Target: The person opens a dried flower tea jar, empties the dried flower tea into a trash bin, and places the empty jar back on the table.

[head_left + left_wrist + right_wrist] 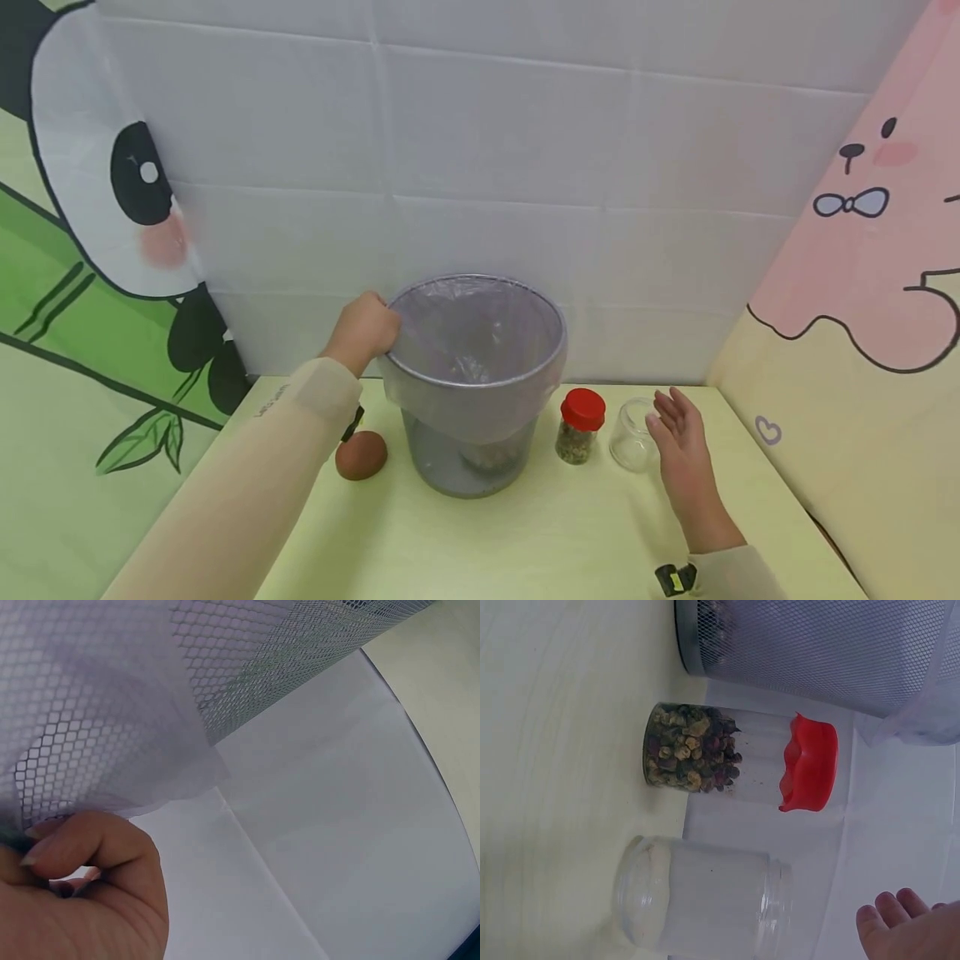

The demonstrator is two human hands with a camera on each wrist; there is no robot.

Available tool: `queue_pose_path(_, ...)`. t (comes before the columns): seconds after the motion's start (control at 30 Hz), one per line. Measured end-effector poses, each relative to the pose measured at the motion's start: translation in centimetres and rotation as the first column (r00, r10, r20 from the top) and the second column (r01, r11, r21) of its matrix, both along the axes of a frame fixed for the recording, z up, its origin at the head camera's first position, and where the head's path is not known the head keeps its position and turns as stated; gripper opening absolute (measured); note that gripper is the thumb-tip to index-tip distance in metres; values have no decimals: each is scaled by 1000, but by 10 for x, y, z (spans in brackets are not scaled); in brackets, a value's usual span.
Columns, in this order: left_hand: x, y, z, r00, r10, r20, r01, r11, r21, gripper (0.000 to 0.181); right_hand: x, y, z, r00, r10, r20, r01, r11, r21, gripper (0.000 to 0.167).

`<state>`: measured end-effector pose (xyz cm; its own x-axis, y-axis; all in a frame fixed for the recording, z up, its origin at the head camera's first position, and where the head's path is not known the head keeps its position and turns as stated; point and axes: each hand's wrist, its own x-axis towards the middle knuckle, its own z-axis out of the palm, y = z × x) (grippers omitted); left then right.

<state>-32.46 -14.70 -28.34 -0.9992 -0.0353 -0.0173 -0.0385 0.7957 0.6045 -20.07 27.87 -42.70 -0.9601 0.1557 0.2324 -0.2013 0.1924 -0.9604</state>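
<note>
A mesh bin lined with a thin translucent bag stands upright on the table. My left hand grips its rim at the left; in the left wrist view the left hand has its fingers curled at the bag-covered edge. To the bin's right is a jar with a red lid, partly filled with dried bits. Beside it stands an open clear glass jar. My right hand is just right of that jar, fingers extended, holding nothing.
A reddish-brown round object lies left of the bin, near the left sleeve. Behind the pale table hangs a white creased sheet, with cartoon-printed panels at both sides.
</note>
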Motion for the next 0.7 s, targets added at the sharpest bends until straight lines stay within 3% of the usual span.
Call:
queue_pose_path(0.37,-2,0,-2,1000,0,-6,0,1000,4,45,-2,-17,-21,996,88,26,-89,996,16,68)
queue_pose_path(0.7,-2,-1,-2,1000,-4,-5,4,1000,1,44,-11,-25,-36,993,76,87,-77,997,14,70)
